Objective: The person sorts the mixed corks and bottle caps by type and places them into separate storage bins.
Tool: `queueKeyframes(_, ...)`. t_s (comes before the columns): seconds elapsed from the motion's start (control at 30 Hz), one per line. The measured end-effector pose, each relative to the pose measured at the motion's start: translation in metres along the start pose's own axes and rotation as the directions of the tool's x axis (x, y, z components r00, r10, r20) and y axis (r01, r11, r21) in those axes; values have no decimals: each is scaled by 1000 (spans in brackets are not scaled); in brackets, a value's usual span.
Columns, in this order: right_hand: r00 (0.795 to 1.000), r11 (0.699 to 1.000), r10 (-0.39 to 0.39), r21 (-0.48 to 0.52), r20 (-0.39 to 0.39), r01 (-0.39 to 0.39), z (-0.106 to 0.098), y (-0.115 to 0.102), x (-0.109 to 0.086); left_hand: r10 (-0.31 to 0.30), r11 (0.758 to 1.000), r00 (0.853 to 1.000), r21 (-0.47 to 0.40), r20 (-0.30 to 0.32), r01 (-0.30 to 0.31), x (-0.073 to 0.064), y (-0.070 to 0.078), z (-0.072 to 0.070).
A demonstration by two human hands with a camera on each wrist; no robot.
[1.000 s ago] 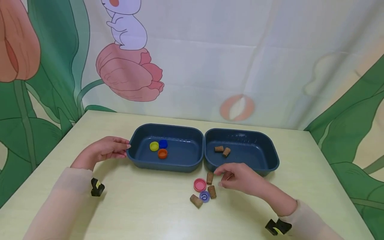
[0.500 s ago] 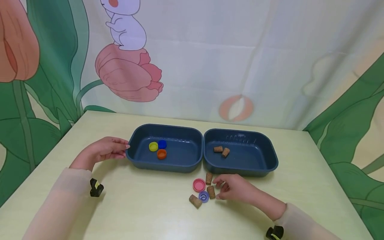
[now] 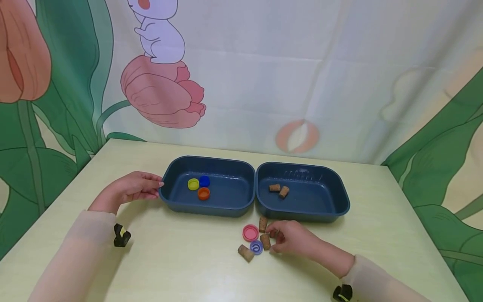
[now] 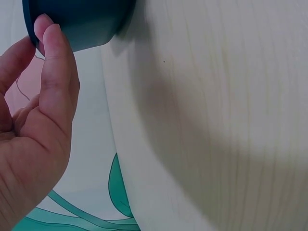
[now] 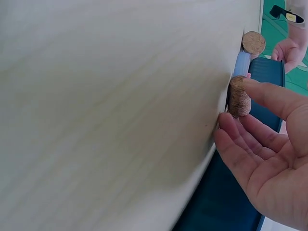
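Two dark blue trays stand side by side in the head view. My left hand (image 3: 138, 187) pinches the left end of the left tray (image 3: 211, 212), thumb at the rim; the left wrist view shows fingertips on its wall (image 4: 82, 24). A yellow cap (image 3: 193, 184), a blue cap (image 3: 204, 181) and an orange cap (image 3: 203, 193) lie inside. My right hand (image 3: 294, 239) is at a cork (image 3: 265, 242) on the table. In the right wrist view, thumb and fingers pinch this cork (image 5: 239, 98) at its two ends. Beside it lie a purple cap (image 3: 256, 247) and another cork (image 3: 246, 253).
The right tray (image 3: 302, 214) holds two corks (image 3: 274, 188). In front of the trays lie a pink cap (image 3: 250, 233) and a further cork (image 3: 263, 224), close to the right fingers. A printed cloth (image 3: 241, 84) hangs behind the table (image 3: 181, 260).
My right hand has come down toward the front from beside the rear cork, and its fingers have closed in on the cork below. The left hand has stayed at the tray.
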State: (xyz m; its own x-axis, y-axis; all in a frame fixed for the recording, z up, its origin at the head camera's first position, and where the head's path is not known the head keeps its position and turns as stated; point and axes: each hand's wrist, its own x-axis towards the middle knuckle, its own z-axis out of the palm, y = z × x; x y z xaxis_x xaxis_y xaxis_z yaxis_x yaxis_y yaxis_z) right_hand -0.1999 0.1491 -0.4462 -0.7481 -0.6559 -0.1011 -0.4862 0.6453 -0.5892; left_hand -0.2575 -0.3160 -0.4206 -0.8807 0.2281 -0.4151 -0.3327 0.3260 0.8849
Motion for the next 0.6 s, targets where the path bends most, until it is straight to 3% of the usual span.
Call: queueKeyframes(0.6, 1000, 999, -30, -41, -3, 30, -1, -4, 0, -11, 1000, 1000, -13, 1, 11, 1, 0, -1)
